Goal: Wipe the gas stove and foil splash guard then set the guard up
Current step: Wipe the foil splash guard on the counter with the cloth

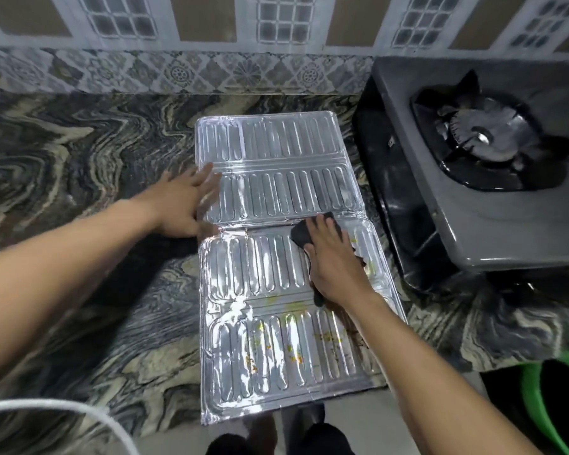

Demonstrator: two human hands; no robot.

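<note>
I see a patterned tile wall (pixel 211 70) behind a swirled black-and-cream marble tabletop (pixel 79 165). The foil guard (pixel 276 198) lies flat on it, unfolded, its ribbed panels running from near the wall to the front edge, where its near end overhangs slightly. The near panels carry yellow and brown stains (pixel 293 353); the far panels look cleaner.

My left hand (pixel 184 205) rests open, fingers spread, on the guard's left edge, at the fold between the middle panels, pressing it to the tabletop. My right hand (pixel 332 261) lies palm-down over a dark cloth (pixel 304 236) on the guard's right side, just below that fold; the fingers are flat on the cloth rather than curled round it, and a bit of cloth also shows under the wrist.

The stove (pixel 473 224) sits to the right of the guard, near it but not touching as far as I can tell. It is grey with a black side, and one burner (pixel 483 139) shows under a black pan support.

At the lower right a green bucket (pixel 532 395) stands below the tabletop edge. A white cord (pixel 79 410) curves across the lower left corner. Dark-clothed legs (pixel 322 438) show at the bottom edge.
</note>
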